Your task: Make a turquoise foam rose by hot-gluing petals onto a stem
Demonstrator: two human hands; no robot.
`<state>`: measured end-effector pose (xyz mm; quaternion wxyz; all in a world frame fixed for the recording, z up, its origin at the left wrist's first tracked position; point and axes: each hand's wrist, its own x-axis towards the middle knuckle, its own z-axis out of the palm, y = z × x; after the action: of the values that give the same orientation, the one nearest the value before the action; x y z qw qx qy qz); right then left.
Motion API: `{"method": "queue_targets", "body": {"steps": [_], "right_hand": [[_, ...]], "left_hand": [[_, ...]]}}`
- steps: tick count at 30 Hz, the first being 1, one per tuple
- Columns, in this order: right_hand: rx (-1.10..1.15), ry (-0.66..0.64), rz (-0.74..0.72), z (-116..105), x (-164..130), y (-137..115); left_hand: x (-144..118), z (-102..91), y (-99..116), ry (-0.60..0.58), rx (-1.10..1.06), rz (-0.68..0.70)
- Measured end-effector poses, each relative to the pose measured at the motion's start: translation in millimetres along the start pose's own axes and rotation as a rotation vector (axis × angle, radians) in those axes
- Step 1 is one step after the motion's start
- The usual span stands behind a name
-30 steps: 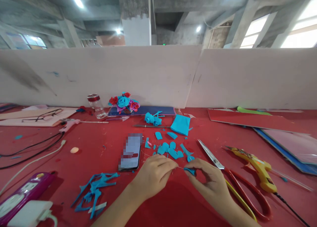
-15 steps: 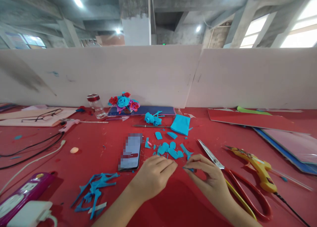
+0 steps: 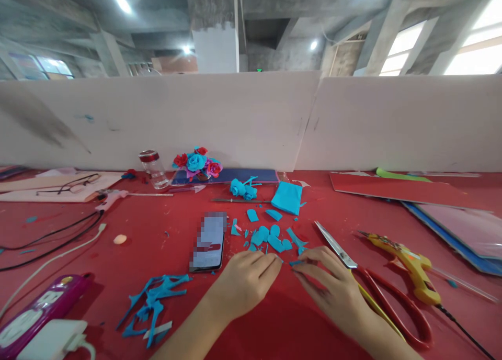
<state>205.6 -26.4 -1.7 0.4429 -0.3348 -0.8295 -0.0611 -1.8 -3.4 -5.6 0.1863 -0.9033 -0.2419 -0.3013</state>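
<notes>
My right hand (image 3: 333, 284) pinches a small blue paper piece (image 3: 296, 262) between thumb and fingertips, low over the table. Facing it across a narrow gap, my left hand (image 3: 249, 279) is closed with its fingertips together; whatever they hold is hidden. Just beyond both hands lie several cut blue paper petals (image 3: 275, 242) and a forked blue scrap (image 3: 297, 239). Farther back are a folded blue paper stack (image 3: 287, 198) and blue paper roses (image 3: 243, 188). Red-handled scissors (image 3: 372, 284) lie open beside my right hand.
A phone (image 3: 209, 242) lies left of the petals, near blue scraps (image 3: 152, 305). A yellow glue gun (image 3: 411, 268) is at right, a purple power strip (image 3: 43, 307) at left. A bottle (image 3: 154, 169) and a paper-flower bouquet (image 3: 197, 162) stand by the white partition (image 3: 157, 114).
My right hand has turned slightly, its fingers lying flatter and closer together, with the blue piece still pinched. My left hand has barely moved. The view has shifted slightly.
</notes>
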Motion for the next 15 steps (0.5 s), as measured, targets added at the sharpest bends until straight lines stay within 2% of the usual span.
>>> {"method": "queue_targets", "body": {"steps": [3,6,9,12,15], "right_hand": [[-0.017,-0.011,-0.039,0,-2,-1],[0.021,0.02,0.04,0,-3,1],[-0.005,0.109,0.14,-8,2,11],[-0.177,0.227,0.331,-33,5,26],[-0.33,0.342,0.581,-68,-12,46]], "left_hand": [[0,0.3,0,0.005,-0.01,-0.02],[0,1.6,-1,0.015,-0.022,-0.048],[0,3.6,-4,0.054,-0.083,-0.12],[1,5.3,-5,0.118,-0.225,-0.235],[2,5.9,-5,0.186,-0.35,-0.327]]}}
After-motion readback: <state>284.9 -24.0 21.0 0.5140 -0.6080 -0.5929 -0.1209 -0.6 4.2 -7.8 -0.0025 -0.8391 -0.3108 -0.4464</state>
